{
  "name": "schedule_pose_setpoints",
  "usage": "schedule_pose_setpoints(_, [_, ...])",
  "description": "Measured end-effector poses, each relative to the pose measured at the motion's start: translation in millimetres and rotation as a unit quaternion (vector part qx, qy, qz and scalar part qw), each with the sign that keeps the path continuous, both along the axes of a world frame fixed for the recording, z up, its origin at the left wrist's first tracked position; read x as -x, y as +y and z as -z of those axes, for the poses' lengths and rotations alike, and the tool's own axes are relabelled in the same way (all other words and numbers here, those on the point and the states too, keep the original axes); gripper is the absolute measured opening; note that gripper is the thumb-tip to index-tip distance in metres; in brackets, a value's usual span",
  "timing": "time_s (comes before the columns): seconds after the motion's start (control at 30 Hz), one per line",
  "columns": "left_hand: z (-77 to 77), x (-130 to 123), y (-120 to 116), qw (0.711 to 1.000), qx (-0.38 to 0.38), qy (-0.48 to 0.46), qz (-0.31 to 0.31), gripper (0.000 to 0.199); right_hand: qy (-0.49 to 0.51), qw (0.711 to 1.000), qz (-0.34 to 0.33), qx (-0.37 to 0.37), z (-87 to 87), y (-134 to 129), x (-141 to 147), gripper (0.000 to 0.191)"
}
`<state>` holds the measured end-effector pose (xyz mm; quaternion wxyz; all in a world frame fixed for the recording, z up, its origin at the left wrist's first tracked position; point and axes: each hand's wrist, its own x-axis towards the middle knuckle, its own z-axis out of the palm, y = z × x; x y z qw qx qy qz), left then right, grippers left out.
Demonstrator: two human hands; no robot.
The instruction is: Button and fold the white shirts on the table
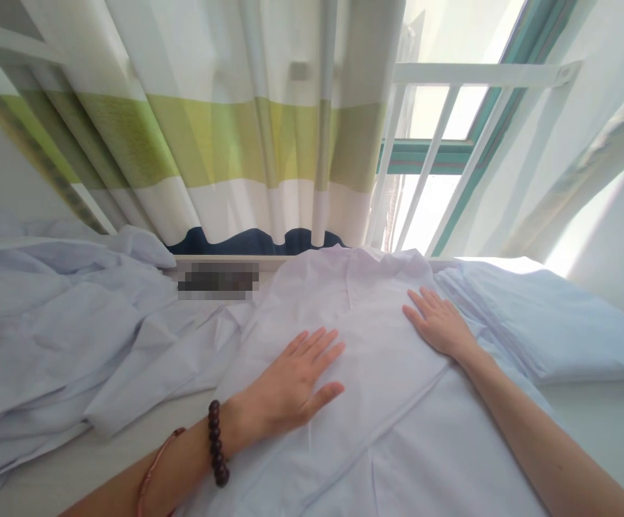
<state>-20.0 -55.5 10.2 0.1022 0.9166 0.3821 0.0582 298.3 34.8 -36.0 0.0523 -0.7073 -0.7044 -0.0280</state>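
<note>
A white garment [381, 359] lies spread out in the middle of the head view, with its upper edge toward the railing and a sleeve folded diagonally across it. My left hand [295, 380] rests flat on its left part, fingers stretched out, a dark beaded bracelet [215, 444] on the wrist. Higher up on the right side of the garment lies my right hand [438, 319], palm down with its fingers spread. Neither hand holds anything.
Crumpled white cloth [64, 323] covers the left side. A folded pale blue-white stack [559, 316] lies at the right. Behind are a white and green curtain [225, 136], a white railing [484, 74] and a window. A dark blurred patch [218, 278] is beside the garment.
</note>
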Motion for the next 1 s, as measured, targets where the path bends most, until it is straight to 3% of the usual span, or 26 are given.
schedule_pose_setpoints(0.2, [10.1,-1.3,7.3,1.0,-0.012,-0.003,-0.009,0.054,-0.019,1.0,-0.011,-0.023,11.7,1.7,-4.8,0.057])
schedule_pose_setpoints(0.37, [7.4,2.4,3.6,0.999,0.01,0.031,-0.002,0.061,-0.021,0.999,-0.017,-0.039,15.6,3.2,-5.9,0.056])
schedule_pose_setpoints(0.6, [3.5,0.2,-0.3,0.998,0.04,0.056,-0.007,0.064,-0.026,0.999,-0.015,-0.028,12.5,1.0,-2.1,0.056])
schedule_pose_setpoints(1.0, [5.8,5.4,8.9,0.998,0.022,0.054,0.01,0.059,-0.009,1.0,0.001,0.019,-4.5,-3.2,8.0,0.057])
